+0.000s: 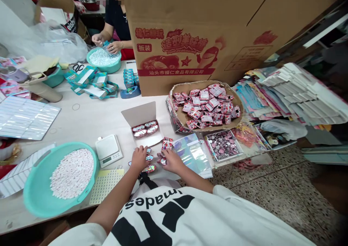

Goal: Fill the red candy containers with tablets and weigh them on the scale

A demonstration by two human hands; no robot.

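A small white-lidded carton [144,116] stands open in front of me, with several shiny oval packs [145,129] in rows at its back. My left hand [140,159] is at the carton's near edge, its fingers curled down beside several loose oval packs [149,168] on the table; what lies under the fingers is hidden. Just to the right, my right hand [172,161] has its fingers closed around a small pink-and-silver pack [163,161]. Beyond those fingers lies a red printed packet [167,143]. Clear plastic bags [191,151] lie beside my right hand.
A cut-down cardboard tray [172,110] of red packets sits ahead right, below a big carton [179,17]. Left are a digital scale [108,147], a sticker sheet [104,184] and a turquoise basin [35,188] of white candies. Another person [115,24] works at the far side.
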